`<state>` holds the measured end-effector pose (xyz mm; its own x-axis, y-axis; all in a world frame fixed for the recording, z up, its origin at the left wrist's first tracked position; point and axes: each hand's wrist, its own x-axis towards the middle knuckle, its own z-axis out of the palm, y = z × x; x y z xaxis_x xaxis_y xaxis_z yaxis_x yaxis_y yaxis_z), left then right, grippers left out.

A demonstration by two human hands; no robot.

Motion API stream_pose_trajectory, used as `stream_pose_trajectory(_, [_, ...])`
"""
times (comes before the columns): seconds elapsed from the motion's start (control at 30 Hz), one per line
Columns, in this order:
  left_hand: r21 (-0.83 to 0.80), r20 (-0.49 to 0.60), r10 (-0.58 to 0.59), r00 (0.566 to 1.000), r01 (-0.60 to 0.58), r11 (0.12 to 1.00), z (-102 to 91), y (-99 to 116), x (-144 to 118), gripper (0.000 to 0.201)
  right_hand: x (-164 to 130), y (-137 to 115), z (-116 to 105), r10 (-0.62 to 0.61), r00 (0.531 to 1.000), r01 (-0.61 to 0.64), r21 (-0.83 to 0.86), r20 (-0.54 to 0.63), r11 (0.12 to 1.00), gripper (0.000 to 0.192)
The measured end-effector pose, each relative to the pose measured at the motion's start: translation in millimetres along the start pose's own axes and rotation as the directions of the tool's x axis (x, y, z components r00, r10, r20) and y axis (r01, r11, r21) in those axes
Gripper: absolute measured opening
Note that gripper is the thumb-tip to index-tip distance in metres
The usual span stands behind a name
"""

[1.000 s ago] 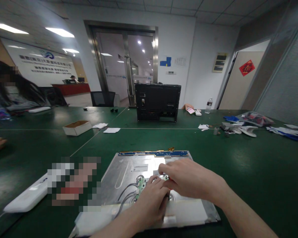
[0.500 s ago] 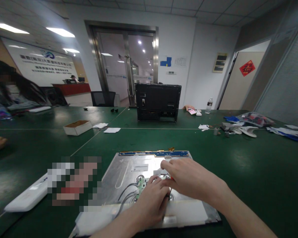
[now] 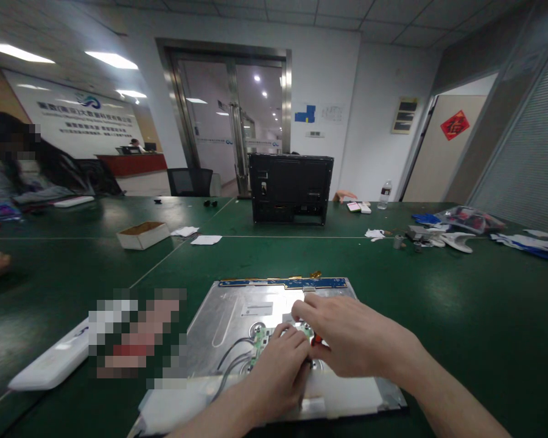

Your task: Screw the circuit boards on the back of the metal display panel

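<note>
Both hands met over the small green circuit board (image 3: 261, 339) on the flat silver metal panel (image 3: 237, 316); left hand (image 3: 281, 371) curled, right hand (image 3: 347, 340) pinching something red, on the green bench (image 3: 461, 304).

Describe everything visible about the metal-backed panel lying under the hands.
The metal-backed panel lies flat on the green table, silvery sheet-metal back up, with pressed ribs and a white label. A blue circuit strip runs along its far edge; a small green board with grey wires sits near the middle. White film covers the near edge. The left hand and right hand rest on it.
</note>
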<state>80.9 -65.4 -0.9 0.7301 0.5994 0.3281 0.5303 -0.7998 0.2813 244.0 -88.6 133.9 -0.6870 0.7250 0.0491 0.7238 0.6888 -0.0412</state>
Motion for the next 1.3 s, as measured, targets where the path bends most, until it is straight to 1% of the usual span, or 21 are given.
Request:
stream_pose_trajectory(0.13, [-0.004,0.005,0.000,1.000,0.000,1.000,-0.6,1,0,0.017,6,-7,1,0.122,0.993,-0.122,-0.057,0.000,0.991,0.017])
stream_pose_trajectory(0.23, [-0.018,0.017,0.008,1.000,-0.007,1.000,-1.9,1,1,0.016,9,-10,-1,0.200,0.980,-0.198,-0.114,0.004,0.974,0.022])
stream_pose_trajectory(0.3, [-0.022,0.013,0.008,1.000,-0.007,1.000,-2.5,1,1,0.017,11,-9,-1,0.229,0.973,-0.228,-0.150,-0.011,0.962,0.025])
stream_pose_trajectory(0.43, [-0.007,0.025,0.005,1.000,-0.004,1.000,-1.9,0,0,0.019,10,-2,0,0.175,0.984,-0.175,-0.168,-0.016,0.970,0.021])
stream_pose_trajectory(0.53, [-0.005,0.019,0.009,1.000,-0.009,1.000,0.0,-1,0,0.020,7,3,-1,0.109,0.994,-0.110,-0.100,-0.010,0.989,0.017])
stream_pose_trajectory(0.63, [-0.007,-0.005,0.015,1.000,-0.015,1.000,1.6,-2,-1,0.019,3,7,-3,-0.009,1.000,0.009,-0.007,0.006,1.000,0.025])
stream_pose_trajectory(0.7, [-0.008,-0.014,0.015,1.000,-0.015,1.000,1.8,-2,-1,0.018,2,7,-3,-0.054,0.998,0.053,0.022,0.011,0.998,0.025])
stream_pose_trajectory(0.77, [-0.007,-0.015,0.007,1.000,-0.007,1.000,1.3,-1,-1,0.018,2,5,-2,-0.040,0.999,0.040,0.007,0.008,0.999,0.023])
stream_pose_trajectory(0.87, [-0.011,-0.011,-0.001,1.000,0.001,1.000,0.0,1,0,0.020,5,2,-1,0.058,0.998,-0.058,-0.064,-0.010,0.996,0.020])
stream_pose_trajectory(0.93, [-0.021,-0.010,-0.001,1.000,0.001,1.000,-1.0,1,0,0.018,7,0,-1,0.124,0.992,-0.126,-0.106,-0.030,0.986,0.022])
stream_pose_trajectory(1.0, [-0.034,-0.011,-0.001,1.000,0.001,0.999,-1.6,1,1,0.015,8,-2,-1,0.163,0.986,-0.167,-0.129,-0.040,0.977,0.027])
stream_pose_trajectory(1.07, [-0.046,-0.009,-0.005,1.000,0.004,0.999,-1.7,1,1,0.014,9,-2,-2,0.173,0.984,-0.176,-0.144,-0.035,0.974,0.033])
stream_pose_trajectory(1.13, [-0.048,-0.003,-0.001,1.000,0.001,0.999,-1.3,1,1,0.015,9,-1,-3,0.163,0.987,-0.163,-0.155,-0.017,0.974,0.033])
stream_pose_trajectory(1.23, [-0.031,0.008,0.003,1.000,-0.003,1.000,-0.6,0,0,0.015,7,2,-3,0.134,0.991,-0.133,-0.151,-0.009,0.979,0.022])
stream_pose_trajectory(1.3, [-0.022,0.016,0.006,1.000,-0.005,1.000,-0.5,-1,0,0.015,5,4,-4,0.098,0.995,-0.098,-0.118,-0.006,0.988,0.015])
